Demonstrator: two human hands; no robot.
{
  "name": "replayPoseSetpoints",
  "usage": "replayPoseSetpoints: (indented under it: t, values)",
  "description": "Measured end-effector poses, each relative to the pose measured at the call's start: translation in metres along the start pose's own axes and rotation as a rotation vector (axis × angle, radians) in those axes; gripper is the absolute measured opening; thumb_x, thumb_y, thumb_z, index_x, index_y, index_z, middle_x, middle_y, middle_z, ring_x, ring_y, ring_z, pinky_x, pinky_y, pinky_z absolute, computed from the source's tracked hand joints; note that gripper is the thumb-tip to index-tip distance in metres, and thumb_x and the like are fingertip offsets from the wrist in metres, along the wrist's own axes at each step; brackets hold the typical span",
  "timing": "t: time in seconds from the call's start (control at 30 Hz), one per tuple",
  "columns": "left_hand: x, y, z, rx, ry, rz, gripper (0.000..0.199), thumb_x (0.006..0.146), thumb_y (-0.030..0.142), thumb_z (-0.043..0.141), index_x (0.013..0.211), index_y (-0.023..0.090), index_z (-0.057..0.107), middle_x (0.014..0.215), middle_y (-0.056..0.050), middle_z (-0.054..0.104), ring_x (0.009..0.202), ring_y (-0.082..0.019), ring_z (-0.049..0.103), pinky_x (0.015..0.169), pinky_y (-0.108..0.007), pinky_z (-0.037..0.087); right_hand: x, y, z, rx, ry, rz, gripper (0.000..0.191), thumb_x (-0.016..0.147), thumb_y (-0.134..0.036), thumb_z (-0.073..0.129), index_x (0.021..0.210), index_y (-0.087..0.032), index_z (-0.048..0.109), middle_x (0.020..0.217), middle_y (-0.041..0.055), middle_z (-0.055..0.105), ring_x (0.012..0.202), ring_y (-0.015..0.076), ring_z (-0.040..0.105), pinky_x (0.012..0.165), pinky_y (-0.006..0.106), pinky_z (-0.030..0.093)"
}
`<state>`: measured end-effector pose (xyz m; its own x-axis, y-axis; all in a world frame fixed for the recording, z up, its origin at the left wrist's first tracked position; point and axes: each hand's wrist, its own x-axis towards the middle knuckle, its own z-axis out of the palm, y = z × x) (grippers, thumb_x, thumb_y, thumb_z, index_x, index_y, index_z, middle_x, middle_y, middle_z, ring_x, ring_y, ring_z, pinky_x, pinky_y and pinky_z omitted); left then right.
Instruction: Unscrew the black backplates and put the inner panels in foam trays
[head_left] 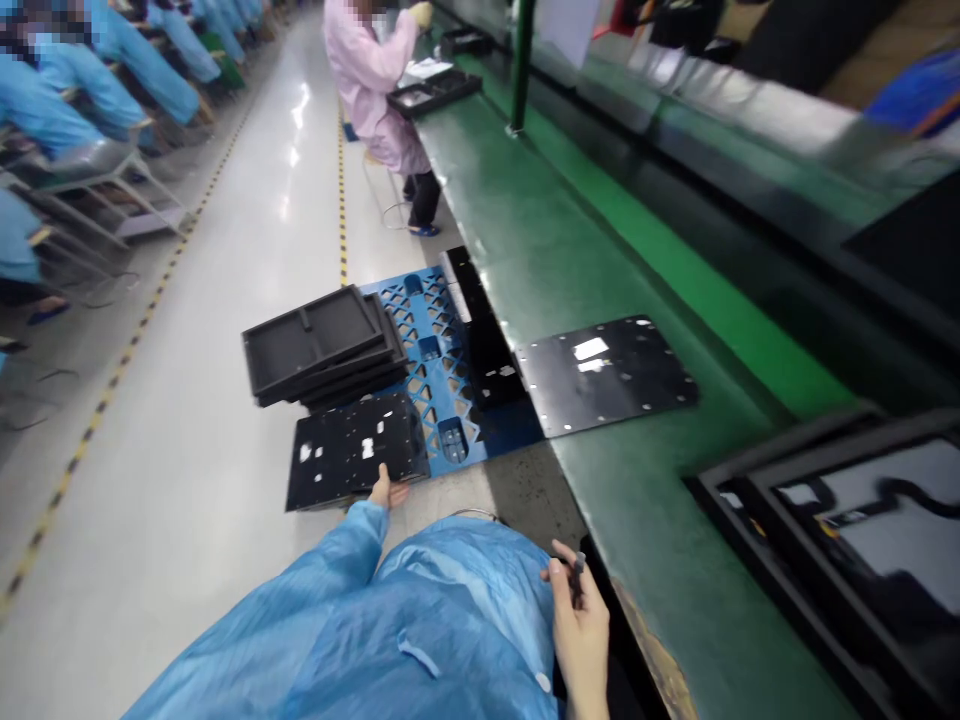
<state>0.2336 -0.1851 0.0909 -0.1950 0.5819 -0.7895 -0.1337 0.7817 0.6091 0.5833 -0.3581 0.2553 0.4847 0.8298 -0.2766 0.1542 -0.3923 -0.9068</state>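
At the near corner of the blue pallet (452, 385), our left hand (382, 489) meets the edge of the black panel (345, 450), thumb at its rim and the other fingers extended alongside; whether they grip it, we cannot tell. Our right hand (583, 625), by the green bench (637, 520), pinches a small dark object (578, 575) between thumb and fingers. Beyond the left hand, dark trays (315, 340) sit in a skewed stack. One flat panel (607, 375) lies on the bench, its near end at the edge, while the panel at our left hand is down at pallet level, off the bench. More framed parts (862, 520) rest at the right; how many are finished, we cannot judge. White labels (591, 349) show on the bench panel, but we can read no brand or writing. Farther up, a person in pink (375, 60) is at the bench.
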Motion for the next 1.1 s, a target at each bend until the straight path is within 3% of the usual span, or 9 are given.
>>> replayPoseSetpoints:
  t: [0.13,0.27,0.4,0.5,0.63,0.7,0.77,0.93,1.1]
  values:
    - [-0.021,-0.018,0.049,0.347,-0.012,0.114,0.053,0.105,0.068,0.051,0.089,0.020,0.066,0.083,-0.009,0.073,0.088,-0.032,0.078,0.080,-0.046,0.062,-0.009,0.002,-0.009,0.033,0.010,-0.034,0.064,0.097,-0.070,0.069,0.133,-0.017,0.077,0.094,0.0094,0.081,0.086,0.0267,0.077,0.077,0.033,0.063]
    - [-0.051,-0.006,0.102,0.505,-0.157,0.536,0.038,0.094,0.058,0.067,0.111,0.024,0.072,0.125,-0.013,0.078,0.126,-0.035,0.073,0.115,-0.051,0.055,-0.021,0.012,-0.022,0.052,0.044,-0.096,0.057,0.101,-0.065,0.068,0.134,-0.019,0.077,0.085,0.0064,0.079,0.084,0.0252,0.077,0.078,0.030,0.063]
    - [-0.099,0.067,0.148,0.546,-0.153,1.450,0.047,0.104,0.045,0.061,0.146,0.024,0.063,0.156,-0.016,0.063,0.147,-0.033,0.060,0.127,-0.056,0.046,-0.036,0.019,-0.032,0.058,0.053,-0.131,0.054,0.105,-0.062,0.065,0.137,-0.021,0.077,0.089,0.0060,0.079,0.083,0.0231,0.077,0.082,0.028,0.062]
    - [-0.129,0.151,0.197,0.605,-0.074,1.791,0.053,0.105,0.043,0.064,0.153,0.024,0.059,0.167,-0.017,0.052,0.155,-0.034,0.051,0.130,-0.056,0.043,-0.047,0.011,-0.036,0.087,0.029,-0.133,0.054,0.106,-0.063,0.063,0.137,-0.022,0.077,0.085,0.0052,0.077,0.082,0.0232,0.076,0.078,0.027,0.060]
    - [-0.138,0.243,0.287,1.006,0.010,1.614,0.076,0.104,0.064,0.057,0.163,0.017,0.051,0.180,-0.022,0.032,0.165,-0.046,0.030,0.131,-0.069,0.030,-0.062,-0.005,-0.037,0.137,0.139,-0.145,0.053,0.104,-0.067,0.063,0.129,-0.024,0.080,0.078,0.0032,0.073,0.072,0.0210,0.071,0.072,0.026,0.058]
    - [-0.134,0.268,0.324,1.173,0.044,1.400,0.085,0.103,0.071,0.052,0.162,0.010,0.051,0.175,-0.028,0.039,0.162,-0.051,0.034,0.128,-0.075,0.029,-0.069,-0.006,-0.037,0.170,0.205,-0.151,0.053,0.103,-0.069,0.064,0.125,-0.024,0.081,0.075,0.0026,0.072,0.067,0.0201,0.068,0.069,0.026,0.057]
    - [-0.126,0.277,0.344,1.216,0.064,1.367,0.083,0.105,0.071,0.045,0.155,0.006,0.057,0.165,-0.031,0.051,0.154,-0.049,0.045,0.125,-0.068,0.036,-0.075,0.000,-0.038,0.204,0.253,-0.155,0.055,0.101,-0.071,0.066,0.123,-0.023,0.082,0.073,0.0024,0.071,0.065,0.0195,0.066,0.067,0.026,0.056]
    - [-0.110,0.272,0.327,1.202,0.052,1.531,0.078,0.103,0.075,0.044,0.136,0.010,0.070,0.133,-0.026,0.066,0.127,-0.043,0.061,0.110,-0.053,0.051,-0.083,0.022,-0.039,0.319,0.353,-0.131,0.058,0.101,-0.070,0.067,0.128,-0.020,0.080,0.074,0.0033,0.071,0.072,0.0222,0.070,0.076,0.030,0.058]
    - [-0.103,0.256,0.292,1.204,-0.083,1.662,0.072,0.101,0.073,0.050,0.137,0.013,0.068,0.127,-0.021,0.066,0.125,-0.039,0.061,0.113,-0.051,0.050,-0.058,0.016,-0.026,0.344,0.169,-0.105,0.060,0.100,-0.068,0.068,0.134,-0.020,0.079,0.083,0.0034,0.073,0.076,0.0220,0.069,0.075,0.031,0.056]
